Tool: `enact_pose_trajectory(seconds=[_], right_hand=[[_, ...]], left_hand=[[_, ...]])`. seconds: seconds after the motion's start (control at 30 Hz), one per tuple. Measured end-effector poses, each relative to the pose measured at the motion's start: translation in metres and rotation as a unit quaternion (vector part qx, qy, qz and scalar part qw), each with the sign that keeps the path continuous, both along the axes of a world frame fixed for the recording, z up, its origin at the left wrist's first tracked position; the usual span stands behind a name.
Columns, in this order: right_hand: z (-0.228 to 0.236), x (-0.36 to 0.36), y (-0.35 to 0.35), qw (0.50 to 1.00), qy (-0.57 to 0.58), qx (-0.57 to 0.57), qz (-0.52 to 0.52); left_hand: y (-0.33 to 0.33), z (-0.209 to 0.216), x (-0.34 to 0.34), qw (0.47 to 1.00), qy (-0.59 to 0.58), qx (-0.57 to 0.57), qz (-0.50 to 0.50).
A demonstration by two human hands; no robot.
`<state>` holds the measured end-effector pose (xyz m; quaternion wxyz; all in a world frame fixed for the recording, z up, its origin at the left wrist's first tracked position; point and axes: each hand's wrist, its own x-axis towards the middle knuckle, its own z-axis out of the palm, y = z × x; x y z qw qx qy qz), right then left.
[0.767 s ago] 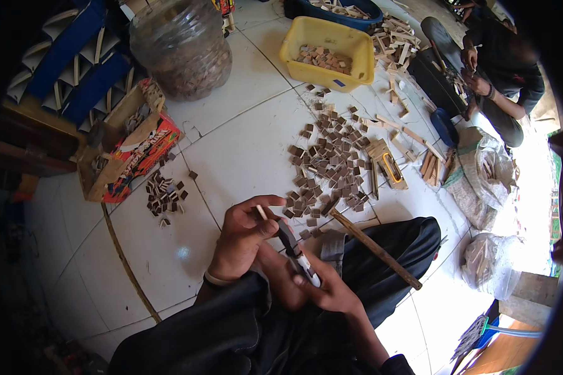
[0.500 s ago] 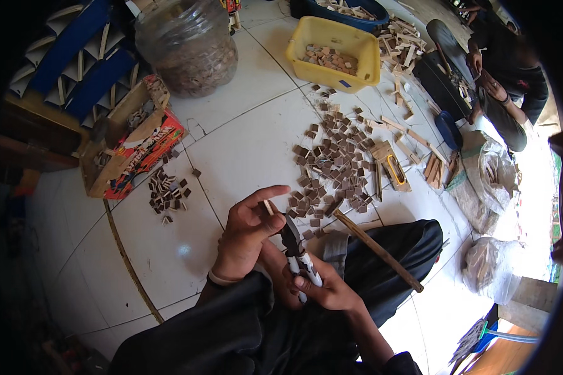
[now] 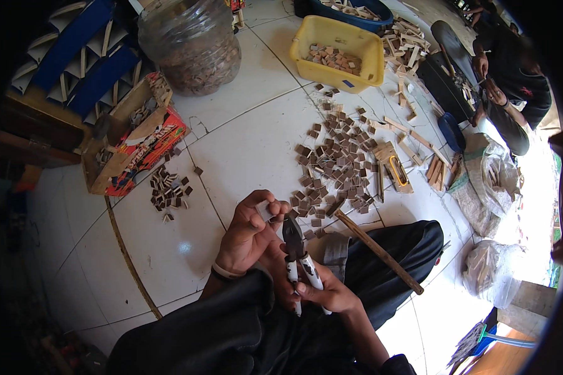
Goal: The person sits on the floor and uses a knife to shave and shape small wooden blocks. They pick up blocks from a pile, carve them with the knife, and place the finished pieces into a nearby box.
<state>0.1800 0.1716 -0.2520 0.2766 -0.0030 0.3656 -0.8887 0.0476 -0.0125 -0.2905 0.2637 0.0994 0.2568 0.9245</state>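
Between the thumb and fingers of my left hand [image 3: 239, 240] is a small square tile [image 3: 264, 211], its pale flat face showing. My right hand [image 3: 329, 292] is closed round the white handles of a pair of pliers [image 3: 292, 234], whose dark jaws point up beside the left fingertips. The handles stand a little apart. Whether the jaws touch the tile I cannot tell. Beyond my hands lies a wide scatter of brown square tiles [image 3: 339, 164]. A smaller heap of tiles [image 3: 169, 191] sits to the left.
A wooden stick [image 3: 380, 251] rests across my right leg. Farther off stand a yellow tub [image 3: 372, 74] holding tiles, a large clear plastic container [image 3: 191, 53] and a red-printed box [image 3: 141, 159]. Wood strips [image 3: 413, 140] and a sack [image 3: 481, 181] lie right, near another person [image 3: 513, 81].
My left hand has turned the tile from its edge to its flat face, and its raised forefinger has curled in. The pliers' handles have spread apart, and their jaws have shifted slightly.
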Motion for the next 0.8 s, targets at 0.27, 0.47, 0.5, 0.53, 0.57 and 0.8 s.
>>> enact_pose_trajectory(seconds=[0.27,0.47,0.5,0.53,0.57,0.8], right_hand=[[-0.012,0.003,0.009,0.983,0.067,0.171,-0.007],[-0.018,0.002,0.009,0.996,0.033,0.077,-0.004],[-0.019,0.002,0.009,0.996,0.033,0.084,-0.007],[-0.02,0.002,0.01,0.995,0.033,0.09,-0.01],[-0.02,0.002,0.01,0.995,0.033,0.096,-0.014],[-0.023,-0.004,0.013,0.987,0.054,0.148,-0.01]], left_hand=[[-0.004,0.019,0.001,0.987,-0.004,-0.152,0.042],[-0.001,0.033,0.0,0.985,-0.011,-0.169,0.021],[-0.001,0.034,0.0,0.982,-0.013,-0.187,0.019],[0.0,0.036,-0.001,0.98,-0.011,-0.198,0.017],[0.001,0.037,-0.002,0.979,-0.009,-0.205,0.016],[0.006,0.04,0.0,0.967,-0.008,-0.255,0.029]])
